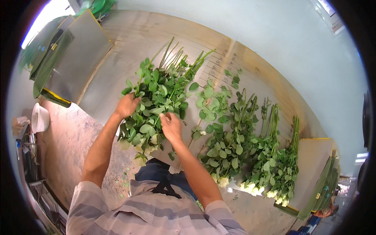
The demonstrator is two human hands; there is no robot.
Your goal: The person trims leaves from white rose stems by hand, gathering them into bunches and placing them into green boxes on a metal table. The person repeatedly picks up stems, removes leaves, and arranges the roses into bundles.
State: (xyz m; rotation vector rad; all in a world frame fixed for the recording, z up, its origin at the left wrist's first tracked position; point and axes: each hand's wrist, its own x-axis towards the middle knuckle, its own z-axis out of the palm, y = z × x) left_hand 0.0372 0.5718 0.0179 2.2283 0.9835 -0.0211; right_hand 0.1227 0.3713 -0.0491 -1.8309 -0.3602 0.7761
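A large bunch of leafy white roses (pixel 160 97) lies before me on the metal table, its bare stems pointing away and its pale blooms at the near edge. At the bunch's left side my left hand (pixel 128 105) is closed around a leafy rose stem. My right hand (pixel 171 124) touches the leaves on the near right side, thumb and fingers close together; whether a stem is between them I cannot tell. Loose rose leaves (pixel 213 101) lie right of the bunch. Farther right, several smaller bunches of white roses (pixel 232 147) lie side by side, blooms towards me.
The table (pixel 97 76) bears ruled lines and handwritten numbers near its far side. Upright panels with green covers stand at the left (pixel 79 50) and right (pixel 312 164). A white bucket (pixel 40 118) is on the left, and leaf scraps lie on the floor (pixel 73 141).
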